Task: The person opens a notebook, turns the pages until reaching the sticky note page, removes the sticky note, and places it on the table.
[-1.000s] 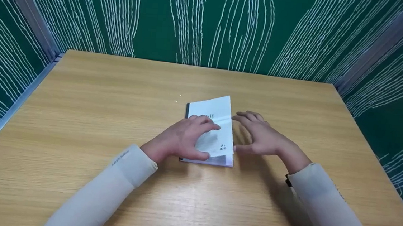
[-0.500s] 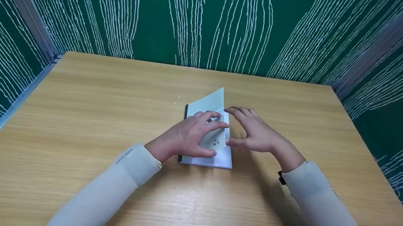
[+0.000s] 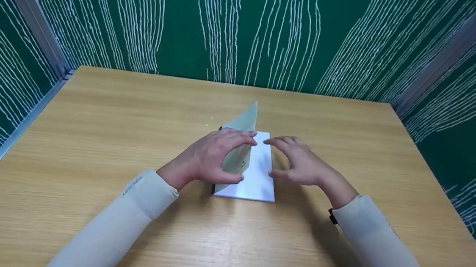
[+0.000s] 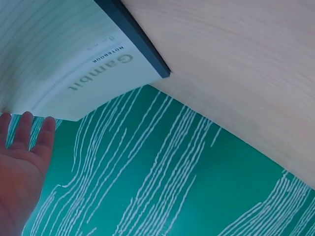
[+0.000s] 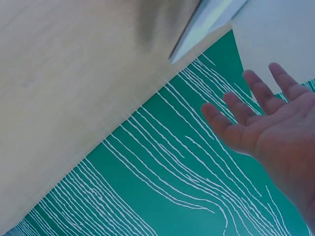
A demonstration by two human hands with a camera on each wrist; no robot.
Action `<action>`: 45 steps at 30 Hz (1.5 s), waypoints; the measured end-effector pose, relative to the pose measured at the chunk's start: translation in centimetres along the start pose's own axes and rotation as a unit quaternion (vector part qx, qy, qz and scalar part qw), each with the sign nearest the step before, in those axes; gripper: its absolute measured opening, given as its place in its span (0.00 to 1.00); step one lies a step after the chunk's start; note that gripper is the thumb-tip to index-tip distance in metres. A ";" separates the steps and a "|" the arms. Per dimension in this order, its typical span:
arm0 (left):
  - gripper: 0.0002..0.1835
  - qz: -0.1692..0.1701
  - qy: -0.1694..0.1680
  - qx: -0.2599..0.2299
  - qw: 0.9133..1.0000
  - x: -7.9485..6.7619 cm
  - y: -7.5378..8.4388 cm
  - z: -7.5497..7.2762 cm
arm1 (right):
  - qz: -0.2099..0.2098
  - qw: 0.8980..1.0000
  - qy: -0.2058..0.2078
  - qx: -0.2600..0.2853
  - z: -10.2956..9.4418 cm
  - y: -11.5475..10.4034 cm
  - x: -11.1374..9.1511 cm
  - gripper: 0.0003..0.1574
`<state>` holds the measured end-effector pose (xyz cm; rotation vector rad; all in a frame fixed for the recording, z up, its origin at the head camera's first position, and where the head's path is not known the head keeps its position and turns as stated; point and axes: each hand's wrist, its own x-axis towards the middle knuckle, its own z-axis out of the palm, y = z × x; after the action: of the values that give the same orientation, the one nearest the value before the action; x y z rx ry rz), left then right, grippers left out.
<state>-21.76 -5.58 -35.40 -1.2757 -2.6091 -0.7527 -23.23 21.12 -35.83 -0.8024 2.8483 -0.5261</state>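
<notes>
A pale-covered notebook lies on the table with its dark spine on the left. Its front cover stands raised steeply over white pages, and "Gambit" and "NOTEBOOK" are readable on it in the left wrist view. My left hand is at the cover's left side, thumb and fingers spread apart near its free edge; contact is hard to tell. To the right, my right hand has its fingers spread, with fingertips and thumb by the pages' right edge. In the right wrist view, its fingers are extended with nothing held.
The wooden table reaches to green walls with wavy white lines at the back and sides. Small white specks lie just beyond the notebook. Grey posts rise at the back corners.
The cover has swung up from the right towards the left, baring the white pages. My right hand shifted slightly left, and my left hand moved right, then back left with the cover.
</notes>
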 end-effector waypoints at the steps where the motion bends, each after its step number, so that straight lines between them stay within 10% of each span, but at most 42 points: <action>1: 0.37 0.000 0.004 -0.001 1.000 -0.1 -0.1 -0.1 | 0.000 1.000 -0.003 -0.006 0.3 0.1 -0.1 0.46; 13: 0.33 -0.026 0.041 0.027 0.998 -2.0 -0.8 -3.1 | -0.002 0.993 -0.077 -0.085 3.1 0.8 -1.1 0.50; 24: 0.34 -0.103 0.054 0.017 0.993 -6.9 -2.8 -6.0 | -0.013 0.993 -0.081 -0.080 3.7 0.7 -1.0 0.47; 45: 0.31 -0.262 -0.021 0.154 0.952 -11.2 -4.8 -4.1 | -0.007 0.994 -0.082 -0.078 3.7 0.6 -1.0 0.47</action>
<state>-18.80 -17.93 -37.39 -0.5208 -2.9789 -0.3500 -21.84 21.02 -39.45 -0.8487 2.7579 -0.2296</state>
